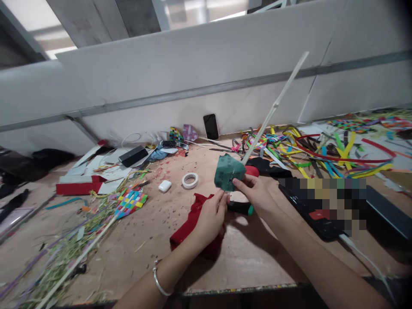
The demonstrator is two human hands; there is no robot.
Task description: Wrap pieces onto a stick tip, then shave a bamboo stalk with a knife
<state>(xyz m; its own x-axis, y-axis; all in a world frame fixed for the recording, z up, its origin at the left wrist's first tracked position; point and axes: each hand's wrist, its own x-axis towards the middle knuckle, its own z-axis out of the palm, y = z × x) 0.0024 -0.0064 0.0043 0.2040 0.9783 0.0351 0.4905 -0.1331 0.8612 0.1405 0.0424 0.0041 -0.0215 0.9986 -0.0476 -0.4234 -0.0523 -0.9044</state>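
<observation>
A dark green folded piece (225, 171), faintly patterned, is held up above the table. My right hand (254, 193) pinches its right side between thumb and fingers. From behind that side a long pale stick (268, 118) with a knot rises up and to the right; how it joins the piece is hidden. My left hand (210, 216) is closed, thumb and fingertips pressed together at the piece's lower edge. Beneath my left wrist lies a red cloth (183, 231). A black handle with a green end (240, 208) rests under my hands, its other end hidden.
A roll of white tape (189, 180) and a white earphone case (165, 186) lie left of centre. A colourful woven piece on a stick (130, 202) is farther left. Coloured strips (309, 150) heap at the right. A phone (210, 126) leans against the wall.
</observation>
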